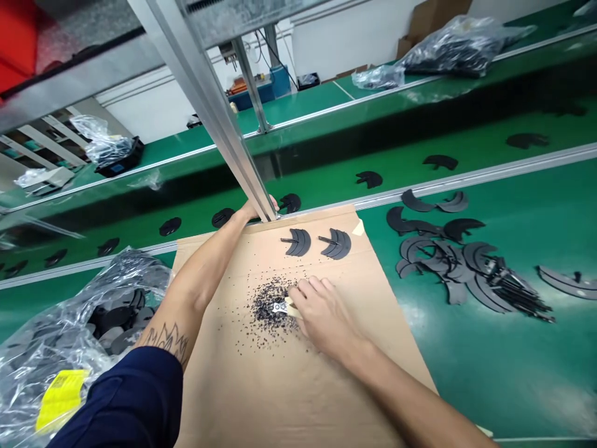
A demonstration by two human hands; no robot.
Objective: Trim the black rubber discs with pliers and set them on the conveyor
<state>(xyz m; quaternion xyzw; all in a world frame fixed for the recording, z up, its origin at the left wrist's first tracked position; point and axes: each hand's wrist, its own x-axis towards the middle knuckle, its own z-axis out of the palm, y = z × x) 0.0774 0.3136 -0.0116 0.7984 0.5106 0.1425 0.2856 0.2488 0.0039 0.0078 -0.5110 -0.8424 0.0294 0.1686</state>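
Observation:
My right hand [319, 314] is closed around a small pair of nippers [281, 307] with silver jaws and cream handles. The jaws point left over a scatter of tiny black plastic bits [268, 305] on a cardboard sheet [289, 398]. My left hand [252, 210] reaches across to the green conveyor, mostly hidden behind a metal post. Its fingertips show at the stem of a curved black part [291, 203]; whether they grip it is hidden. Two fanned black parts with stems, one left [298, 242] and one right [336, 244], lie on the cardboard beyond my right hand.
An aluminium post [209, 106] rises at the conveyor's near edge. More black parts lie along the conveyor belt [321, 180]. At right is a heap of curved dark parts [438, 258] with thin black sticks [522, 292]. A clear bag [28, 354] of dark pieces sits at left.

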